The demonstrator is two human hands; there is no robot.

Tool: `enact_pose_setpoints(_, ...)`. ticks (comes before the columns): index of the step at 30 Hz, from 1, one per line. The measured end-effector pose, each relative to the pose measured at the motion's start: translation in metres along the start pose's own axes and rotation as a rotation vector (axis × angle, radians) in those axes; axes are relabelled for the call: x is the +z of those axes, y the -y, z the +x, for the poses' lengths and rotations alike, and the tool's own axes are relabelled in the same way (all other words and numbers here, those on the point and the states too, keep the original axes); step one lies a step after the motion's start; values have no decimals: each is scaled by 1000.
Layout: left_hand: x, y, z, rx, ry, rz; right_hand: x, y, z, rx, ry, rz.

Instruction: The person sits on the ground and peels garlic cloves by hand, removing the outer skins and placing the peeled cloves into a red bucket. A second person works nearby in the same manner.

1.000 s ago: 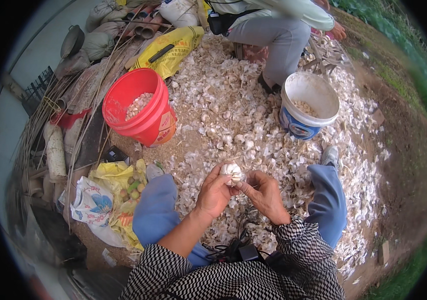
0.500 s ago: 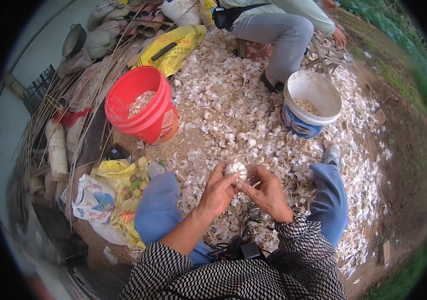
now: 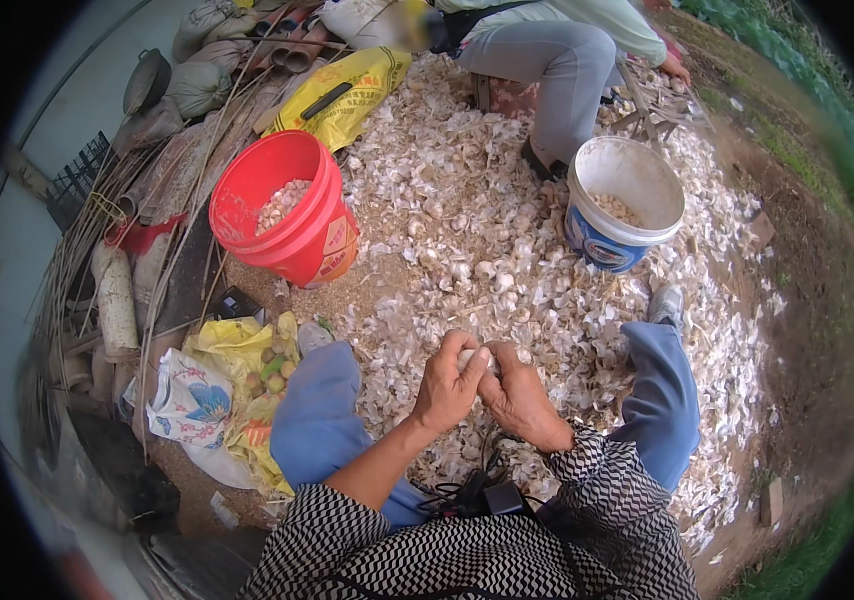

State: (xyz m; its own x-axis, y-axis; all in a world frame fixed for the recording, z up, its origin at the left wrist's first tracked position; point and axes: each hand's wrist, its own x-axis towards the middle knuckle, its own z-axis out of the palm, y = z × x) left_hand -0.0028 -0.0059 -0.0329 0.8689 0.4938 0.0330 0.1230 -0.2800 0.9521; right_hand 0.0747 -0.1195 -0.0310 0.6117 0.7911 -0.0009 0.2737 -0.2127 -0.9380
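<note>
Between my knees, my left hand (image 3: 450, 385) and my right hand (image 3: 522, 400) are closed together around a garlic bulb (image 3: 466, 359). Only a small pale part of the bulb shows; fingers and thumbs cover the rest. Both thumbs press side by side on top of it. Below and beyond my hands, the ground is strewn with papery garlic skins (image 3: 417, 320) and several whole bulbs. A red bucket (image 3: 332, 215) at the far left and a white and blue bucket (image 3: 612, 250) at the far right each hold loose garlic cloves.
Opposite me a person in grey trousers (image 3: 557, 70) sits on a low stool. A yellow sack (image 3: 367, 95) lies behind the red bucket. By my left leg are bags (image 3: 187, 400) with roundish produce. Poles, pipes and sacks are heaped along the left wall.
My fingers have closed over the garlic bulb, which was mostly visible before, and my thumbs have come together on it. The person opposite has leaned slightly.
</note>
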Motion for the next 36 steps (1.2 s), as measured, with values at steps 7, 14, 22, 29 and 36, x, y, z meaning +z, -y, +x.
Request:
enact_pose_setpoints(7,2,-14,-8,87,-32,-132,-1,17,-5,-81,-20,-35)
enact_pose_setpoints(14,8,-1,3,163,-56,-156,-8,23,-3,1,-17,-73)
enact_pose_setpoints(22,7,-8,13,-316,75,-600,-1,-1,5,-176,-150,-257)
enact_pose_setpoints(29,12,-15,8,-205,152,-489,-19,0,3,-189,-110,-163)
enact_pose_setpoints(36,10,-10,-6,-72,146,-406,-15,15,-2,-198,-109,-175)
